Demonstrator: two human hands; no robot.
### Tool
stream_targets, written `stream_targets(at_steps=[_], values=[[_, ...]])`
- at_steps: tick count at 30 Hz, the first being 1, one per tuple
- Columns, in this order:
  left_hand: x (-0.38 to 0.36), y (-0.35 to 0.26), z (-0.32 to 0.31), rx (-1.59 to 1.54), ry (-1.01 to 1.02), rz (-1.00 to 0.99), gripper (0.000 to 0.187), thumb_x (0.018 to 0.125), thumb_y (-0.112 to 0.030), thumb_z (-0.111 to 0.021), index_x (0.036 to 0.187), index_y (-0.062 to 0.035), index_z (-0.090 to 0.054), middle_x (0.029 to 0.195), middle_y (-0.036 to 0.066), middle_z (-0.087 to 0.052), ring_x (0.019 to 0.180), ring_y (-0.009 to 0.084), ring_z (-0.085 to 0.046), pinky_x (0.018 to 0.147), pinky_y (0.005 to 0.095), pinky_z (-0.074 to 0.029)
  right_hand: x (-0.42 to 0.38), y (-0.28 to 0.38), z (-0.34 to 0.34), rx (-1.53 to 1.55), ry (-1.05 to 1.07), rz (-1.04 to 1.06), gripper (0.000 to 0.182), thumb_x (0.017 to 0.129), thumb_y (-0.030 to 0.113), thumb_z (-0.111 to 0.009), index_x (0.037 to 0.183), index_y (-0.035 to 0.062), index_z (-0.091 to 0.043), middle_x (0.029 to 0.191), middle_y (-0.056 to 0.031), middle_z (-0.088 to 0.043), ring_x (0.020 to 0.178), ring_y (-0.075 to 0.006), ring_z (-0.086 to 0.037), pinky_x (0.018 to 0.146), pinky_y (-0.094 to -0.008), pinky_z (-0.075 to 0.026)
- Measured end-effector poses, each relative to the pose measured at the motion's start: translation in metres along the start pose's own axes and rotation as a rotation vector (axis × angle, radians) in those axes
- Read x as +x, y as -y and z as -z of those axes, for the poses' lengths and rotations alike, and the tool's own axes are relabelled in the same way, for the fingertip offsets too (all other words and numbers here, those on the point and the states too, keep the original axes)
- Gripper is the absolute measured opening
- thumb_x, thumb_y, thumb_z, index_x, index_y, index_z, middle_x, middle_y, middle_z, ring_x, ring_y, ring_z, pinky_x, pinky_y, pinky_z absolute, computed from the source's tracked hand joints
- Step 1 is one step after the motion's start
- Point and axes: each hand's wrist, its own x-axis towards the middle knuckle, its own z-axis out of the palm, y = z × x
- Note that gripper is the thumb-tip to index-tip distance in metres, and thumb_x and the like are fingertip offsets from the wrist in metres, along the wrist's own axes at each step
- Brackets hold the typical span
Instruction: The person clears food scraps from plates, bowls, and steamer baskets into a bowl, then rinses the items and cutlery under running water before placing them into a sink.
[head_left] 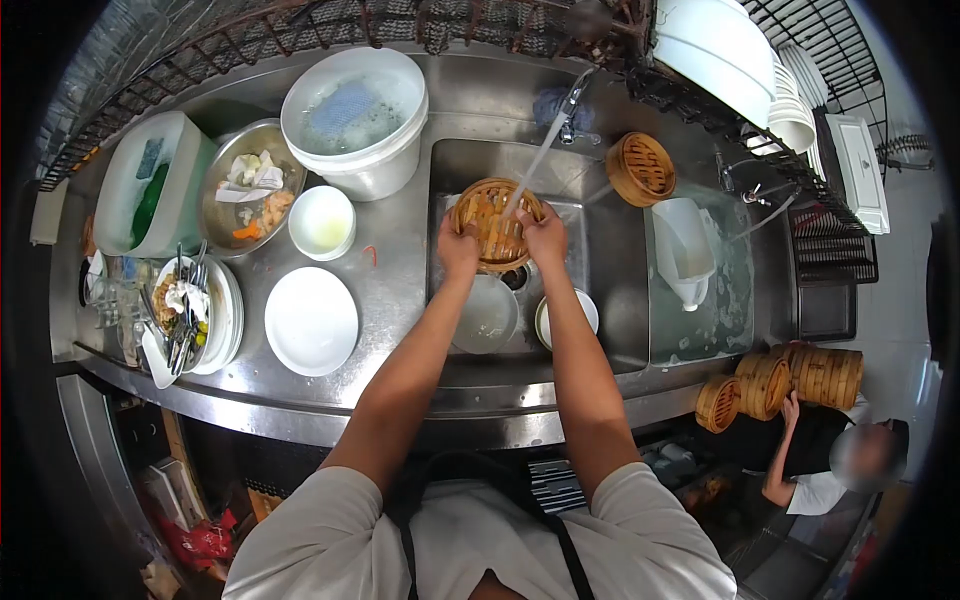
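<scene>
A round bamboo steamer basket (490, 222) is held over the metal sink (610, 330), under water running from the faucet (575, 100). My left hand (459, 247) grips its left rim, and my right hand (545, 240) grips the right rim. The fingers of both hands are partly hidden behind the basket. Below it in the sink lie a pale round dish (486, 318) and a white bowl (583, 308), partly covered by my right forearm. Another bamboo steamer (641, 168) stands at the sink's back right corner.
Left on the counter are a white bucket (375, 165) of soapy water, a metal bowl (222, 215) with food scraps, a white plate (311, 321) and stacked dirty plates (232, 320). A water-filled basin (725, 310) lies right. A co-worker's hand (790, 410) touches stacked steamers (765, 385).
</scene>
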Motion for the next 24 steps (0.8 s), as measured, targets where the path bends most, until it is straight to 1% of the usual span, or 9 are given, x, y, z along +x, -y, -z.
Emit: stream_targets(at_steps=[4,5,7,11,14,17,20,21,24], values=[[0.020,-0.043,0.005,0.433,0.238,0.115,0.035,0.083,-0.035,-0.071,0.107,-0.0098,-0.071,0.096,0.017,-0.071,0.093,0.0332,-0.068,0.082,0.0401,-0.052,-0.009,-0.005,0.011,-0.245,0.019,0.116,0.034,0.088,0.035,-0.064,0.111,0.0111,-0.067,0.095,-0.0198,-0.070,0.092,-0.0403,-0.066,0.080,-0.0492,-0.050],[0.025,-0.054,0.004,0.527,0.302,0.018,0.038,0.084,-0.045,-0.068,0.101,-0.0116,-0.073,0.093,0.017,-0.072,0.091,0.0344,-0.069,0.079,0.0435,-0.053,-0.008,-0.009,0.013,-0.216,0.048,0.117,0.033,0.088,0.035,-0.064,0.111,0.0113,-0.067,0.095,-0.0204,-0.070,0.092,-0.0407,-0.066,0.080,-0.0488,-0.050],[0.032,-0.077,-0.003,0.773,0.487,-0.149,0.039,0.082,-0.044,-0.069,0.102,-0.0111,-0.073,0.092,0.017,-0.071,0.091,0.0345,-0.069,0.079,0.0435,-0.054,-0.004,-0.020,0.015,-0.154,0.105,0.121,0.033,0.088,0.035,-0.064,0.111,0.0117,-0.067,0.095,-0.0215,-0.069,0.091,-0.0414,-0.065,0.081,-0.0479,-0.050],[0.048,-0.102,-0.029,1.157,0.757,-0.389,0.034,0.078,-0.039,-0.072,0.098,-0.0106,-0.073,0.087,0.017,-0.071,0.090,0.0340,-0.069,0.078,0.0424,-0.054,0.012,-0.047,-0.002,0.137,0.306,0.070,0.027,0.090,0.024,-0.065,0.110,0.0055,-0.067,0.092,-0.0160,-0.072,0.085,-0.0276,-0.068,0.078,-0.0373,-0.051],[0.040,-0.127,-0.027,1.188,0.731,-0.484,0.030,0.074,-0.029,-0.075,0.095,-0.0082,-0.073,0.093,0.016,-0.071,0.093,0.0328,-0.068,0.079,0.0412,-0.054,0.013,-0.049,-0.023,0.563,0.296,0.086,0.022,0.092,0.014,-0.065,0.109,0.0005,-0.066,0.093,-0.0099,-0.072,0.083,-0.0161,-0.064,0.076,-0.0300,-0.050],[0.034,-0.121,-0.008,0.788,0.253,-0.530,0.037,0.072,-0.017,-0.076,0.107,-0.0065,-0.067,0.105,0.019,-0.067,0.097,0.0326,-0.066,0.081,0.0415,-0.054,0.023,-0.042,-0.043,0.683,0.097,0.138,0.026,0.092,0.011,-0.065,0.113,-0.0028,-0.064,0.099,-0.0092,-0.070,0.086,-0.0152,-0.062,0.080,-0.0291,-0.049],[0.010,-0.095,0.000,0.618,-0.083,-0.334,0.047,0.077,-0.011,-0.074,0.120,-0.0070,-0.058,0.111,0.018,-0.066,0.099,0.0301,-0.066,0.082,0.0382,-0.054,0.020,-0.017,-0.051,0.748,-0.170,0.099,0.029,0.092,0.013,-0.066,0.116,-0.0039,-0.062,0.102,-0.0114,-0.069,0.090,-0.0168,-0.062,0.084,-0.0299,-0.049],[0.009,-0.045,-0.006,0.303,-0.048,-0.224,0.047,0.080,-0.009,-0.072,0.123,-0.0067,-0.055,0.109,0.015,-0.066,0.096,0.0288,-0.067,0.079,0.0380,-0.055,0.025,-0.018,-0.056,0.733,-0.214,0.058,0.031,0.092,0.014,-0.066,0.117,-0.0041,-0.061,0.103,-0.0121,-0.068,0.093,-0.0176,-0.062,0.085,-0.0303,-0.049],[-0.028,-0.044,-0.022,-0.546,0.146,0.627,0.040,0.087,-0.006,-0.067,0.124,-0.0021,-0.052,0.105,0.010,-0.066,0.089,0.0247,-0.068,0.070,0.0373,-0.058,0.020,-0.012,-0.069,0.953,-0.351,-0.003,0.035,0.092,0.014,-0.067,0.121,-0.0035,-0.058,0.107,-0.0107,-0.066,0.095,-0.0173,-0.061,0.087,-0.0307,-0.049]])
